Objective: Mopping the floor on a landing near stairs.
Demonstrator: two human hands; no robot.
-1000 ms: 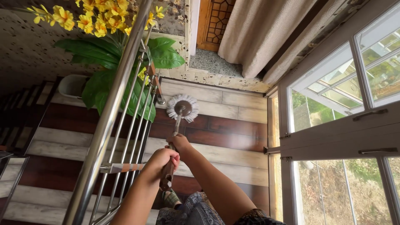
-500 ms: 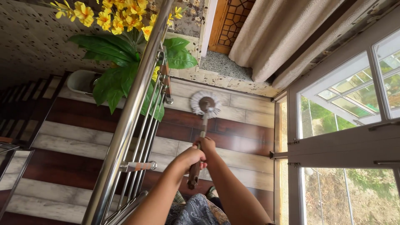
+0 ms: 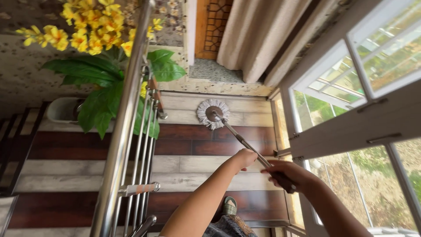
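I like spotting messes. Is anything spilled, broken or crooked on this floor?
Nothing stands out. The round white string mop head lies flat on the striped brown and pale plank floor, both hands grip its metal handle, and the yellow-flowered green plant stands by the steel railing. No spill or breakage shows.

A: What can't you make out?

B: The mop handle (image 3: 245, 147) disappears inside the right hand (image 3: 287, 173), so how its top end sits there is hidden. The left hand (image 3: 243, 158) shows only its back; its fingers can't be seen.

A: And at the edges?

B: Both forearms are cut off at six o'clock. The railing (image 3: 125, 118) runs out at twelve and six. The white pot (image 3: 59, 109) at nine o'clock is half behind leaves (image 3: 103, 101).
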